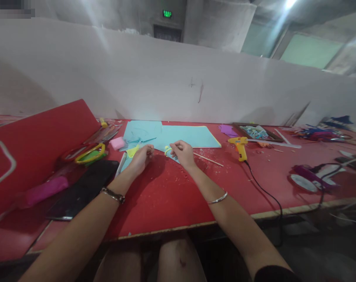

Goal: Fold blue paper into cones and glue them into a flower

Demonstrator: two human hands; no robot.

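My right hand (182,153) is closed in a pinch just above the red tabletop, near the middle. At its fingertips is a small, curved yellow piece (167,150), too small to name exactly. To its left, my left hand (142,158) has its fingers curled together, and whatever they hold is hidden. Close beside that hand lies a yellow-green scrap (133,150). Light blue sheets (185,135) spread out behind both hands. A thin wooden stick (209,159) rests to the right of my right hand.
A yellow glue gun (239,148) stands at right, its black cord crossing the table edge. A dark flat device (85,188), yellow-handled scissors (91,154) and a pink pouch (45,191) lie left. A framed tray (257,132) holds scraps. A purple roll-like object (315,178) sits far right.
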